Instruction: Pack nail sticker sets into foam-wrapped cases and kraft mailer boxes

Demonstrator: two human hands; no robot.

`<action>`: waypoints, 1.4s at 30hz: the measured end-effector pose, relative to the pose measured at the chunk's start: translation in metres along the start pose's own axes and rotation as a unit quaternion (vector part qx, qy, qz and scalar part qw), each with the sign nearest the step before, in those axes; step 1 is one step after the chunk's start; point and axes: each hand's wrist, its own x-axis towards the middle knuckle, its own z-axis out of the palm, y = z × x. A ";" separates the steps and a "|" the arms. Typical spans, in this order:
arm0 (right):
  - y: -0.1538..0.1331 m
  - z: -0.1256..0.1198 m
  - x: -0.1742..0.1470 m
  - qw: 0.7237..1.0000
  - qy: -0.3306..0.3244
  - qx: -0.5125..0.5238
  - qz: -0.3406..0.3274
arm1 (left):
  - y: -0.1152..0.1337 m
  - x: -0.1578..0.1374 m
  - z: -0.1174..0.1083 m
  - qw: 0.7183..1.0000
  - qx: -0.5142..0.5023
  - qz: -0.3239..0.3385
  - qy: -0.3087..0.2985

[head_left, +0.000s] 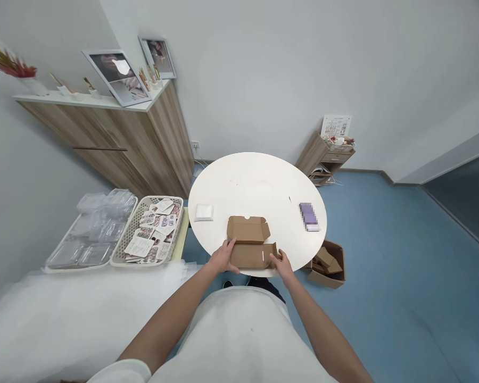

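A brown cardboard mailer box (247, 230) lies unfolded near the front edge of the round white table (259, 181), its lid laid back and its side flaps partly raised. My left hand (222, 258) grips the near left corner of the box, fingers along the side and thumb at the front. On the opposite side, my right hand (281, 264) holds the right end flap between thumb and fingers. A narrow white strip shows on the cardboard beside my right fingers. The undersides of both hands are hidden.
A small white packet (204, 212) lies at the table's left, a purple pixelated item (309, 217) at its right. Left stand a white basket of printed cards (120, 254) and a tray of clear plastic cases (80, 251). A carton of cardboard pieces (340, 281) sits on the floor.
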 end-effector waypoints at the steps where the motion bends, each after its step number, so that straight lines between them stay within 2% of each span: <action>1: -0.003 -0.001 0.000 0.999 -0.017 0.048 0.017 | 0.001 0.001 0.000 1.000 0.001 0.000 -0.002; 3: -0.014 -0.002 0.001 0.987 -0.049 0.143 0.059 | 0.002 0.001 0.001 1.000 0.005 0.000 -0.007; 7: -0.036 -0.003 0.004 0.978 -0.078 0.193 0.033 | 0.005 0.002 0.003 1.000 0.006 -0.001 -0.004; 10: -0.040 -0.002 0.008 0.995 -0.053 0.087 0.024 | 0.006 0.001 0.004 1.000 -0.008 -0.003 0.003; 13: -0.036 0.001 0.013 0.998 -0.043 -0.017 0.053 | 0.007 -0.001 0.006 1.000 -0.015 -0.011 0.004; 25: -0.032 0.006 0.026 0.985 -0.067 -0.148 0.056 | 0.004 -0.004 0.019 0.998 -0.050 -0.015 0.036; 29: -0.029 -0.001 0.028 0.990 -0.063 -0.119 0.036 | 0.006 0.002 0.026 0.997 -0.077 -0.004 0.030; 33: -0.019 -0.016 0.030 0.997 -0.038 -0.066 0.027 | 0.022 0.016 0.035 0.995 -0.101 -0.018 0.019; 39: 0.007 -0.046 0.042 0.999 -0.015 0.027 0.031 | 0.054 0.040 0.052 0.977 -0.202 -0.002 0.072; 42: 0.020 -0.054 0.052 0.996 0.004 0.090 0.011 | 0.065 0.053 0.057 0.964 -0.253 -0.017 0.085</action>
